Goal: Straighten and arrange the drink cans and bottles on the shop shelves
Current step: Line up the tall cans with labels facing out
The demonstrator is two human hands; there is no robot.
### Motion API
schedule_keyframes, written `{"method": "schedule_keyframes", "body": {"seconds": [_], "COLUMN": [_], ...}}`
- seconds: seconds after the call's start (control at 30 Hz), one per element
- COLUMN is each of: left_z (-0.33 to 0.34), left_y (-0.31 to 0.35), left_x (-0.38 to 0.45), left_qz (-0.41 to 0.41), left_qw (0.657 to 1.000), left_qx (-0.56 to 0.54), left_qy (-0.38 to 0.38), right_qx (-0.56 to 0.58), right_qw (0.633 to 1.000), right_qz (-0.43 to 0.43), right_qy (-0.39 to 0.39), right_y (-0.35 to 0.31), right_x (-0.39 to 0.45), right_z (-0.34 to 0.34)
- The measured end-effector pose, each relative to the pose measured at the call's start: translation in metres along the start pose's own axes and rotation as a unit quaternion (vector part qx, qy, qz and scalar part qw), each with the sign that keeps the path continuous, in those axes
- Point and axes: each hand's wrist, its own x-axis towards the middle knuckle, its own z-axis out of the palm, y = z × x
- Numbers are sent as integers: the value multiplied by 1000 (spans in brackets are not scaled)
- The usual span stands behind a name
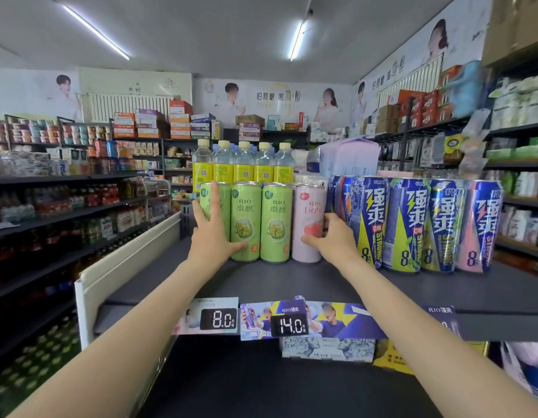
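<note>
Three tall green RIO cans stand in a row on the dark top shelf (261,282), with a pink RIO Light can (308,206) at their right end. My left hand (212,233) holds the leftmost green can (222,206), fingers up its front and thumb across the base of the middle green can (246,212). My right hand (332,236) grips the pink can from its right side, thumb on the front. The third green can (276,221) stands untouched between my hands. Blue RIO Strong cans (412,224) stand in a row to the right.
Yellow-labelled water bottles (243,167) stand behind the green cans. Price tags reading 8.0 (219,319) and 14.0 (290,325) hang on the shelf's front edge. A white end panel (123,267) borders the shelf on the left. Stocked shelves line both sides.
</note>
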Motion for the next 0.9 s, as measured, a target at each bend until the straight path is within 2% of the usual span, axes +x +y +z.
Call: {"method": "schedule_keyframes", "body": {"seconds": [0.07, 0.2, 0.3, 0.43, 0.6, 0.67, 0.8, 0.9], "left_z": [5, 5, 3, 1, 1, 1, 2, 2], "left_y": [-2, -5, -4, -3, -2, -2, -3, -4], "left_x": [-1, -3, -6, -10, -10, -10, -10, -9], "left_qz": [1, 11, 19, 19, 16, 12, 8, 7], "left_qw": [1000, 999, 998, 998, 999, 999, 999, 999], "left_qx": [-14, -47, -51, -53, -47, -40, -37, -44], "left_qy": [9, 15, 10, 5, 4, 5, 6, 7], "right_qx": [6, 33, 24, -61, 72, 69, -18, 46], "right_qw": [1000, 996, 998, 997, 994, 995, 999, 996], "right_qz": [6, 16, 9, -3, 42, 41, 18, 21], "right_qy": [-9, -80, -65, -35, -71, -64, -40, -78], "right_y": [1, 1, 2, 1, 3, 5, 3, 6], "right_x": [-1, -3, -4, -7, -4, -5, -4, -2], "right_z": [1, 3, 1, 4, 5, 5, 5, 9]}}
